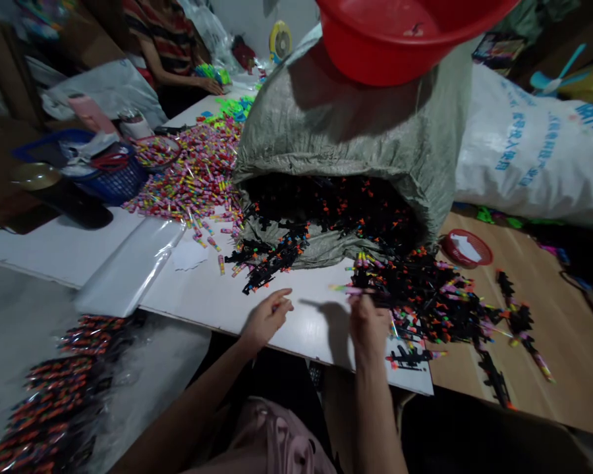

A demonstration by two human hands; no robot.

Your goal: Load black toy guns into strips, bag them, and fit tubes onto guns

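Observation:
My left hand (269,316) is over the white tabletop (202,296) with curled fingers; a small orange-yellow bit shows at its fingertips, too small to name. To its right, my right hand (368,322) pinches a slim pink and yellow-green tube (346,289), blurred, beside black toy guns. A large pile of black toy guns with orange tips (425,296) lies right of it. More black toy guns (277,253) spill from the mouth of a grey-green woven sack (356,125). Many small pink and yellow tubes (197,171) are heaped at the left.
A red basin (390,39) rests on the sack. Left are a blue basket (113,178), a dark bottle (74,204) and clear plastic bags (128,270). A red basket (467,248) and white sack (534,145) are right. Another person (172,52) works at the back left.

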